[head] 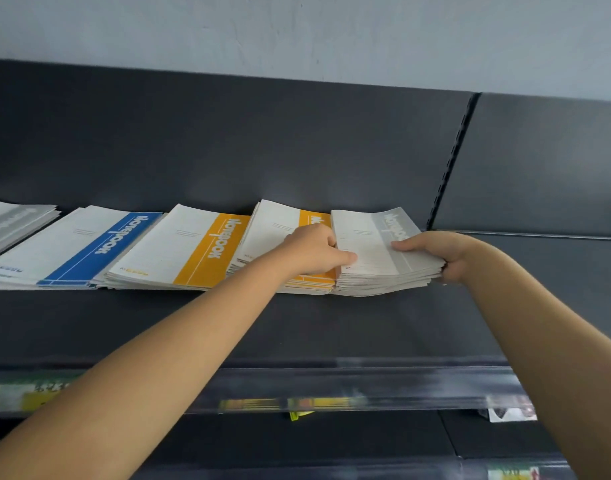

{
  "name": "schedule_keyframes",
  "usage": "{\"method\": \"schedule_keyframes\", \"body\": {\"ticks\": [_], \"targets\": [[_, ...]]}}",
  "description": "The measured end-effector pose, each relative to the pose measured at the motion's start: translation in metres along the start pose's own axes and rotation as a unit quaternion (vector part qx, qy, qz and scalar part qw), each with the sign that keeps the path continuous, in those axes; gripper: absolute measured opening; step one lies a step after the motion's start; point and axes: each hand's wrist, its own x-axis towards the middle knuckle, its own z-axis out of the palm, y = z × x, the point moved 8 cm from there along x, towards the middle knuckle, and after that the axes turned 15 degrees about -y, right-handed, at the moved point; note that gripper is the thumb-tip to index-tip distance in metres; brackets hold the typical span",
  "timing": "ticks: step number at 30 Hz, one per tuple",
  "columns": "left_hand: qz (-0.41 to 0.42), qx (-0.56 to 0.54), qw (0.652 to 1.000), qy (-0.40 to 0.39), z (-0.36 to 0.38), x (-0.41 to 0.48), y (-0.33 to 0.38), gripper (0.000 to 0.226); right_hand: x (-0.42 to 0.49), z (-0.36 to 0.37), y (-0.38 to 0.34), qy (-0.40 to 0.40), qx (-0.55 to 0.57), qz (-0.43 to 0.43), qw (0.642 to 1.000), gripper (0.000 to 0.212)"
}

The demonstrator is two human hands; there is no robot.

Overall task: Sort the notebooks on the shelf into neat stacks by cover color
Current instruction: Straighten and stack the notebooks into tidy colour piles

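Observation:
A stack of grey-banded notebooks point(376, 244) lies at the right end of the row on the dark shelf point(297, 323). My left hand point(314, 249) grips its left edge, thumb on the top cover. My right hand point(435, 252) grips its right edge, thumb on top and fingers under the side. Left of it sits a yellow-banded stack point(276, 223), partly hidden by my left hand, then another yellow-banded stack point(190, 247), a blue-banded stack point(79, 247) and a grey-banded stack point(10, 223) at the far left.
A dark back panel point(262, 150) rises behind the row, with a slotted upright point(453, 157) at its right. The shelf's front edge carries a clear price rail point(331, 386) with yellow labels. Bare shelf surface lies in front of and right of the stacks.

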Motion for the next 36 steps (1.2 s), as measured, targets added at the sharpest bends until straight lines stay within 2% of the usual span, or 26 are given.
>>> {"method": "schedule_keyframes", "body": {"ticks": [2, 4, 7, 9, 11, 12, 13, 14, 17, 19, 23, 25, 27, 29, 30, 33, 36], "targets": [[-0.006, -0.008, 1.0, -0.001, -0.001, 0.003, -0.001, 0.04, -0.001, -0.001, 0.003, 0.0, 0.012, -0.01, 1.0, 0.014], [-0.008, -0.02, 1.0, 0.004, -0.001, 0.004, 0.0, 0.042, -0.009, -0.009, -0.003, 0.022, 0.019, -0.032, 0.999, 0.015], [-0.01, -0.064, 0.998, 0.011, 0.001, 0.003, 0.007, 0.043, -0.028, -0.03, -0.022, 0.049, 0.041, -0.094, 0.994, 0.028], [-0.008, -0.157, 0.987, 0.011, 0.003, 0.001, 0.015, 0.059, -0.041, -0.045, -0.031, 0.063, 0.062, -0.139, 0.986, 0.039], [0.044, -0.319, 0.947, -0.007, 0.004, 0.001, 0.032, 0.068, -0.052, -0.047, -0.038, 0.051, 0.073, -0.198, 0.976, 0.039], [0.087, -0.407, 0.909, -0.017, 0.002, 0.0, 0.041, 0.065, -0.055, -0.042, -0.041, 0.031, 0.073, -0.231, 0.97, 0.039], [0.117, -0.466, 0.877, -0.015, -0.002, 0.0, 0.047, 0.062, -0.059, -0.035, -0.044, 0.01, 0.069, -0.262, 0.962, 0.04], [0.137, -0.488, 0.862, -0.002, -0.009, -0.002, 0.051, 0.062, -0.062, -0.025, -0.046, -0.009, 0.062, -0.289, 0.955, 0.041], [0.161, -0.43, 0.883, 0.102, -0.026, -0.012, 0.049, 0.059, -0.067, 0.013, -0.053, -0.073, 0.045, -0.351, 0.932, 0.049], [0.196, -0.412, 0.879, 0.137, -0.033, -0.024, 0.047, 0.05, -0.065, 0.035, -0.058, -0.107, 0.057, -0.37, 0.921, 0.055], [0.229, -0.415, 0.866, 0.161, -0.046, -0.045, 0.034, 0.042, -0.067, 0.06, -0.071, -0.084, 0.065, -0.392, 0.914, 0.057], [0.224, -0.432, 0.857, 0.172, -0.056, -0.055, 0.023, 0.039, -0.066, 0.072, -0.076, -0.115, 0.069, -0.376, 0.917, 0.053], [0.207, -0.464, 0.843, 0.179, -0.064, -0.063, 0.009, 0.034, -0.057, 0.083, -0.077, -0.137, 0.076, -0.31, 0.938, 0.065], [0.182, -0.501, 0.828, 0.171, -0.069, -0.069, -0.006, 0.031, -0.037, 0.085, -0.066, -0.11, 0.092, -0.222, 0.965, 0.072], [0.165, -0.518, 0.824, 0.158, -0.07, -0.07, -0.014, 0.031, -0.025, 0.087, -0.058, -0.097, 0.098, -0.175, 0.975, 0.068], [0.098, -0.546, 0.826, 0.103, -0.071, -0.077, -0.037, 0.021, 0.002, 0.094, -0.038, -0.065, 0.031, -0.074, 0.995, 0.039], [0.048, -0.542, 0.834, 0.095, -0.077, -0.086, -0.068, 0.024, 0.007, 0.103, -0.026, -0.052, 0.02, -0.007, 0.998, 0.056]]}}
